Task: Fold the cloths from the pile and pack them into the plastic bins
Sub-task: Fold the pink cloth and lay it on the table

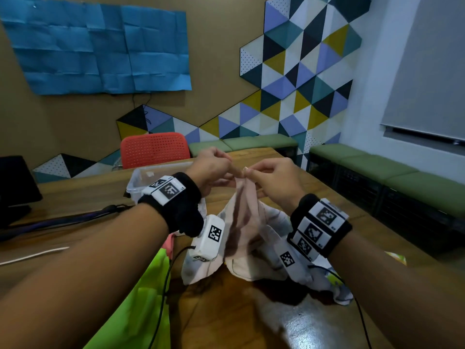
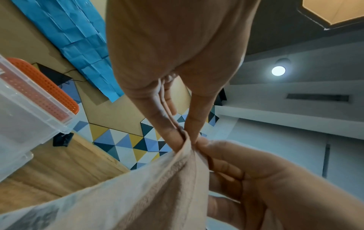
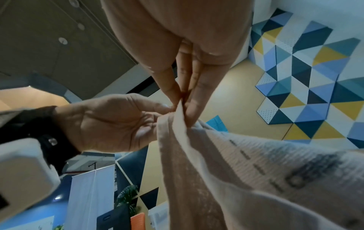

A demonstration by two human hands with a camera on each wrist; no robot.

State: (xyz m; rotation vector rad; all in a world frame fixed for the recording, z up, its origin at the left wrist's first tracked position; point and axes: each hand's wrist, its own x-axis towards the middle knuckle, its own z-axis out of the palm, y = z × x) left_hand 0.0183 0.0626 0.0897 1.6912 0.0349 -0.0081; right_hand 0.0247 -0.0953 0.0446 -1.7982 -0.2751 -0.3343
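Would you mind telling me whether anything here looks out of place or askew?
Nothing stands out. The left hand and right hand pinch the top edge of the pale pink cloth close together, and it hangs down onto the crumpled cloth pile on the wooden table. The clear plastic bin sits upright behind.

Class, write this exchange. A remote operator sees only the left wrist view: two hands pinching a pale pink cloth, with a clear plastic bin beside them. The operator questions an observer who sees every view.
Operator: Does the cloth hang free below the hands?
Observer: No. From the left hand and right hand, the pink cloth trails down onto the wooden table, beside a white cloth.
Operator: Are more cloths waiting?
Observer: Yes. A bright green cloth lies at the table's near left edge.
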